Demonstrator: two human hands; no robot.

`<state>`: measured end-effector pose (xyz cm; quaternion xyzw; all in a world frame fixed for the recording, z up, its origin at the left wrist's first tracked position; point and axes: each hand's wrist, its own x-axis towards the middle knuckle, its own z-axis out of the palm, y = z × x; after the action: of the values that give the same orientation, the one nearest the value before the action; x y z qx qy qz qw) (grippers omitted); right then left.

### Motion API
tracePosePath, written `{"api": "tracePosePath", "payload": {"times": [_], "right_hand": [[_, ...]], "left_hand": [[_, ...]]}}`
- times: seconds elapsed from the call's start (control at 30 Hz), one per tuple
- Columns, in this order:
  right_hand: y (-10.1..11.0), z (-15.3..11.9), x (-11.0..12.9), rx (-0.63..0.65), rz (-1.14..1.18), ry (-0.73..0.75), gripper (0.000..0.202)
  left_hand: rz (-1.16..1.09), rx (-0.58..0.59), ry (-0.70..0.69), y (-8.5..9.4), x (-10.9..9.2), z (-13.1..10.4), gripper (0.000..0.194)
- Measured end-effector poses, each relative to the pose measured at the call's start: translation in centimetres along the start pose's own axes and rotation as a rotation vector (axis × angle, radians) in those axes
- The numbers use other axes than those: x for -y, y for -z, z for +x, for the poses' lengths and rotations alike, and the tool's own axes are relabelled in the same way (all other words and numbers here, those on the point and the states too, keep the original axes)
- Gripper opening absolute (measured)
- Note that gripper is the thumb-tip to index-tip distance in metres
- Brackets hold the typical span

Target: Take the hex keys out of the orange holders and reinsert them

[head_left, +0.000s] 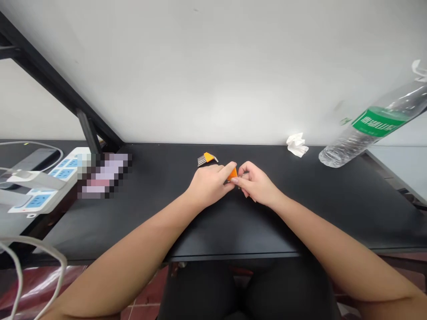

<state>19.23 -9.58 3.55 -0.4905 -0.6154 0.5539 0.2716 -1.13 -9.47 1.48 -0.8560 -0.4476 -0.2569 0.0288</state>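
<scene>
- Holding an orange piece (234, 172) pinched between thumb and fingers, our left hand (211, 183) covers most of it; we see only a small part, so its full shape is hidden.
- At three o'clock from there, our right hand (256, 183) has its fingers curled in narrow, the thumb tip against the orange piece; what lies within those fingers is too small to make out, and we cannot tell whether they close on anything.
- At ten o'clock from the orange piece, just beyond the left hand, we find a pronged orange part (208, 157) on the black table (150, 213), its dark prongs toward eight o'clock; a thin sliver at its other end is hard to identify.
- At two o'clock, near the wall, sits a crumpled white tissue (296, 145).
- Farther out, between two and three, we see a clear bottle (373, 121) with a green label, its upper end cut off by the right edge.
- At nine o'clock, a pixelated patch (106, 175) masks whatever lies there.
- Beyond it, a white power strip (65, 173) is partly covered.
- At eight, pale cables (50, 251) run out of view.
</scene>
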Motion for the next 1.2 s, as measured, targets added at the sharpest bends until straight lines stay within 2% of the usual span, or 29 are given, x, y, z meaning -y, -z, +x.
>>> {"api": "tracePosePath", "payload": {"times": [0.07,0.13,0.2,0.27,0.47,0.63,0.77,0.93,1.0,1.2], "right_hand": [[0.9,0.1,-0.4,-0.068,-0.145,0.079,0.030],[2.1,0.4,-1.0,-0.099,-0.416,0.189,0.020],[3.1,0.8,-1.7,-0.035,-0.673,0.265,0.013],[3.5,1.1,-2.2,0.010,-0.800,0.280,0.014],[3.0,1.0,-2.0,0.054,-0.938,0.249,0.019],[2.6,0.0,-0.8,0.106,-1.011,0.116,0.009],[2.7,-0.6,-0.1,0.135,-0.922,0.102,0.012],[3.0,-0.9,0.3,0.085,-0.337,0.063,0.004],[2.8,-1.0,0.3,0.061,-0.186,0.038,0.009],[2.0,-0.9,0.4,0.052,-0.047,0.021,0.008]], "left_hand": [[0.002,0.005,0.044,0.0,0.8,0.0,0.039],[-0.002,0.020,0.072,0.1,1.7,0.0,0.042],[-0.019,0.028,0.094,0.2,2.4,-0.1,0.042],[-0.048,0.028,0.119,0.2,2.9,0.0,0.042],[-0.129,0.025,0.158,-0.3,2.9,-0.1,0.043],[-0.159,-0.015,0.141,-0.4,3.0,-0.1,0.044],[-0.184,-0.019,0.117,-0.5,3.1,-0.1,0.045],[-0.198,-0.011,0.061,-0.6,3.2,-0.2,0.045],[-0.191,-0.012,0.039,-0.6,3.2,-0.2,0.046],[-0.154,-0.028,-0.027,-0.6,2.9,-0.3,0.044]]}}
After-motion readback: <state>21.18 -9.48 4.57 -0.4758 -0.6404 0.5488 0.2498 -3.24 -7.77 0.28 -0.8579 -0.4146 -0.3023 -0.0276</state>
